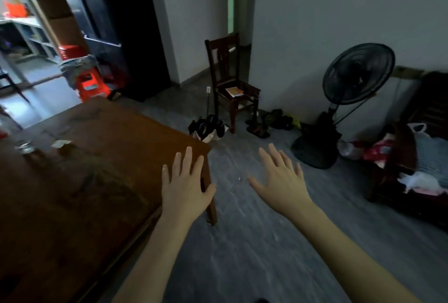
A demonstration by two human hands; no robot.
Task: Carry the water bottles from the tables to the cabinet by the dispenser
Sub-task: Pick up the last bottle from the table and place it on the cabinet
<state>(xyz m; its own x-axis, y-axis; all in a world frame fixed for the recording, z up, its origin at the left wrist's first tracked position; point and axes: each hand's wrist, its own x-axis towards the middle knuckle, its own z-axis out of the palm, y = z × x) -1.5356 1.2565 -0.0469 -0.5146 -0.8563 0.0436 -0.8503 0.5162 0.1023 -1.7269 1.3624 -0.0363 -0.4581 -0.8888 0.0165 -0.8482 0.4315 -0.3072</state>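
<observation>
My left hand (pixel 185 187) is stretched out flat, fingers apart, over the near right corner of a brown wooden table (pixel 80 181). It holds nothing. My right hand (pixel 281 181) is also spread, held out over the grey floor to the right of the table, with nothing in it. No water bottle, cabinet or dispenser shows in this view. A small clear glass object (pixel 24 146) and a scrap of paper (pixel 60 144) lie on the table's far left part.
A dark wooden chair (pixel 230 84) stands ahead by the wall, an umbrella (pixel 209 128) and shoes (pixel 269 121) at its feet. A black standing fan (pixel 351 89) is at the right, cluttered furniture (pixel 417 164) beyond it. Red stools (pixel 89 82) and a doorway lie at left.
</observation>
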